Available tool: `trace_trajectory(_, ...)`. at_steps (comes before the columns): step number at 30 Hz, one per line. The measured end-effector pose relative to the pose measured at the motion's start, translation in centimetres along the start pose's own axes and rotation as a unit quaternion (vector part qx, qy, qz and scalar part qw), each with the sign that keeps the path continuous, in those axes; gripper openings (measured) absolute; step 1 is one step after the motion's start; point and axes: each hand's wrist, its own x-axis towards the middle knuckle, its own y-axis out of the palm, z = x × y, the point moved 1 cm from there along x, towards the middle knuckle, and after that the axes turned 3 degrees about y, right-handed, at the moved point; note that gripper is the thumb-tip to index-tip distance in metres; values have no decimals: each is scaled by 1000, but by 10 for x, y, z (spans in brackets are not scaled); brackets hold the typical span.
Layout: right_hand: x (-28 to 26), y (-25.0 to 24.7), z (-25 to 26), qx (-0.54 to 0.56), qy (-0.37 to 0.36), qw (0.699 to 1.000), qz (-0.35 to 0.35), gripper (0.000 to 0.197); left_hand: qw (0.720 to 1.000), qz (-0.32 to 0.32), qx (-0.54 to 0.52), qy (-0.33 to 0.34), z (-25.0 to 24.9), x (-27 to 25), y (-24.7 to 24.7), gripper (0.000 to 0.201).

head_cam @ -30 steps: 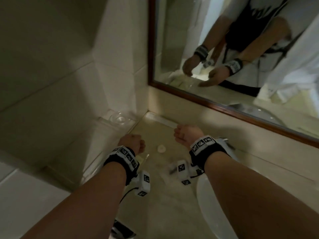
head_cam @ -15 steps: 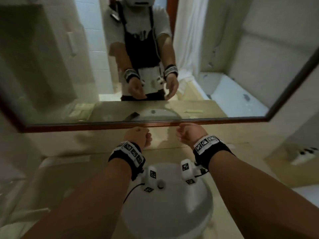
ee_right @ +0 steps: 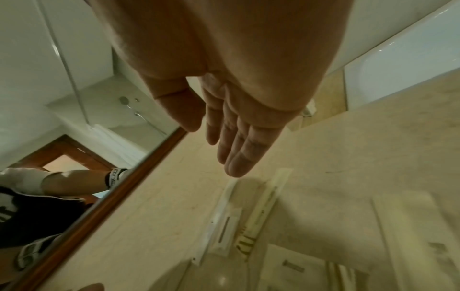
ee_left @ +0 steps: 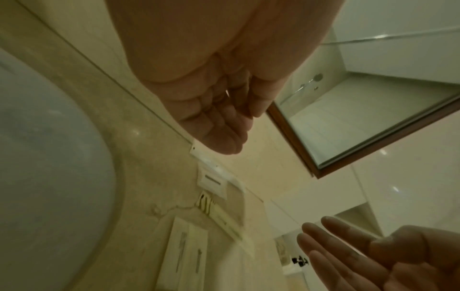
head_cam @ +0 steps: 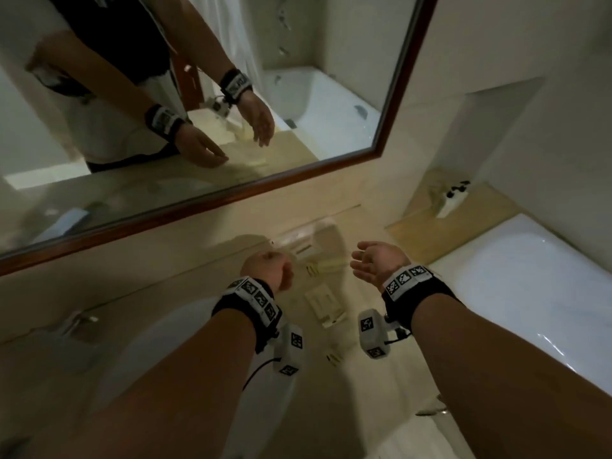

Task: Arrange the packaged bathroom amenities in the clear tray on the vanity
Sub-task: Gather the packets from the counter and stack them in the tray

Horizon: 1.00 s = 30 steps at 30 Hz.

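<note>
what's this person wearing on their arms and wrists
Forearms bare, no sleeves in view. Left hand and right hand each have a black wristband with a white strip of square black-and-white markers. A white block with the same markers hangs under each wrist; a thin black cable leaves the left one.

Dim, yellowish light — forearms [head_cam: 480, 376] dark in shadow. The packets [ee_right: 251, 222] under the fingers [ee_right: 239, 153] are blurred; small glare on the tub [head_cam: 530, 293] — edges bend.
</note>
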Motion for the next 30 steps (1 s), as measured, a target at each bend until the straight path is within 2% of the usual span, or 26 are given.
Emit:
trace_trajectory(3,22,-18,-20,1,28,1000,-2,39,999,7,24,-25,21,8,22,14)
trace_trajectory(5,33,-24,-32,-3,48,999,0,41,998,11,41,-56,34,12,31,13)
trace_trajectory(9,47,-25,-51,-11,82,997,2,37,992,-4,46,-115,54,19,40,18)
trace_trajectory(12,55,-18,-61,-34,105,993,42,39,990,-24,29,-137,66,21,43,16)
trace_trajectory(16,69,-11,-75,-6,128,991,45,28,987,-31,11,-155,78,25,47,14)
trace_trajectory(22,79,-7,-87,-21,139,987,83,31,985,-36,7,-169,93,32,54,17)
trace_trajectory(30,80,-7,-94,-31,152,982,106,33,984,0,5,-176,100,27,64,16)
